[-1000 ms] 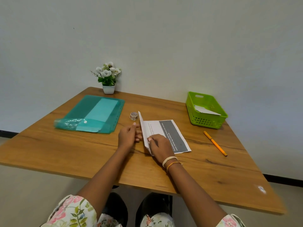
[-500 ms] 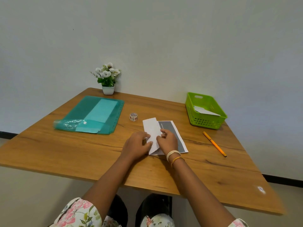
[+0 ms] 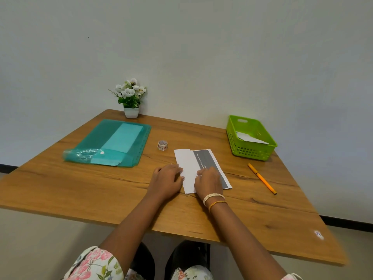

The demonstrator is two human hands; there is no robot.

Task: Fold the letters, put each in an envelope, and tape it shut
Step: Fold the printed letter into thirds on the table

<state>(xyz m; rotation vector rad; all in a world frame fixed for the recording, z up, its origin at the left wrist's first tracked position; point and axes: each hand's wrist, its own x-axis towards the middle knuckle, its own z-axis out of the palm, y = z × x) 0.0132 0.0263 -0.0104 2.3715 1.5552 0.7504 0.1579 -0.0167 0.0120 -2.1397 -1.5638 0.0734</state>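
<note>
A white letter (image 3: pixel 187 164) with a dark grey printed band lies on the wooden table (image 3: pixel 101 186), its left part folded over to the right as a plain white flap. My left hand (image 3: pixel 167 178) rests at the folded left edge, fingertips touching the paper. My right hand (image 3: pixel 209 180) presses down on the flap's free edge and covers the letter's near right part. A small patterned tape roll (image 3: pixel 162 145) stands just beyond the letter to its left. A white envelope (image 3: pixel 250 138) lies in the green basket (image 3: pixel 262 152) at the right.
A teal plastic folder (image 3: pixel 96 138) with paper inside lies on the left half of the table. An orange pen (image 3: pixel 262 178) lies to the right of the letter. A small white pot of flowers (image 3: pixel 131 100) stands against the wall.
The letter's left part, standing up a second ago, has been brought over to the right and laid flat. Both hands followed it down and now sit on the folded sheet.
</note>
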